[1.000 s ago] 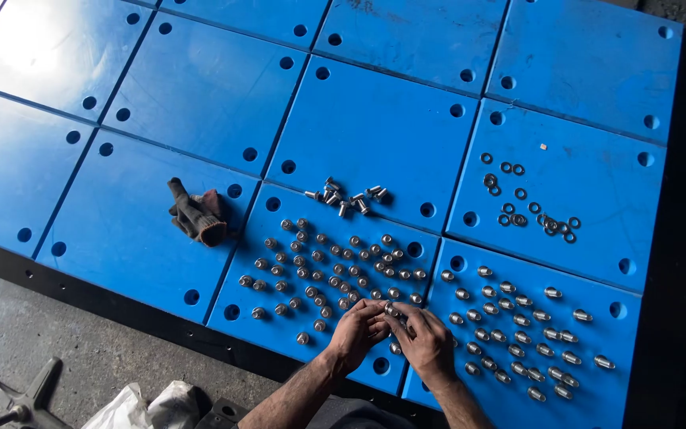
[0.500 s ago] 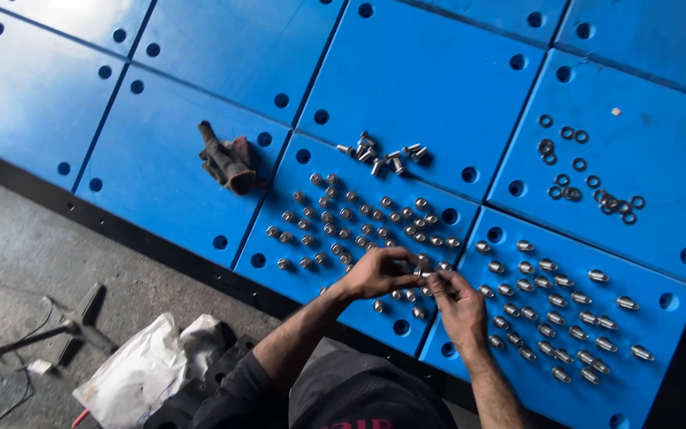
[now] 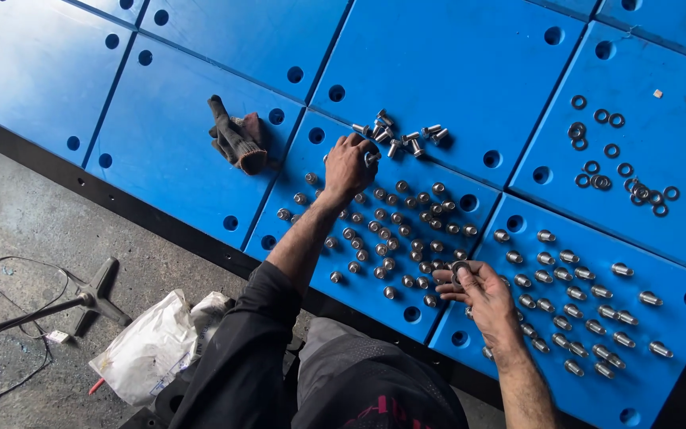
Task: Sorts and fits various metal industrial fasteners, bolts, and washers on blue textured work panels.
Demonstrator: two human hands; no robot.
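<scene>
My left hand (image 3: 348, 163) is stretched out to the far edge of a blue panel (image 3: 446, 163). Its fingers are closed around a small steel bolt (image 3: 371, 158), right beside a loose pile of bolts (image 3: 398, 137). My right hand (image 3: 479, 292) rests lower, near the seam between two panels. It pinches a metal washer (image 3: 458, 270) between thumb and fingers. Several bolts (image 3: 406, 234) stand upright in rows on the panel between my hands. More bolts (image 3: 589, 306) lie in rows on the panel to the right of my right hand.
A pair of dark work gloves (image 3: 236, 143) lies on the panel left of the pile. Loose washers (image 3: 614, 163) are scattered on the upper right panel. On the concrete floor at the left are a white plastic bag (image 3: 156, 345), a metal stand (image 3: 93, 294) and a thin cable (image 3: 9, 270).
My left hand has left the rows of standing bolts and reached up to the loose pile. My right hand stayed low and now holds a washer. The view has shifted closer and to the left.
</scene>
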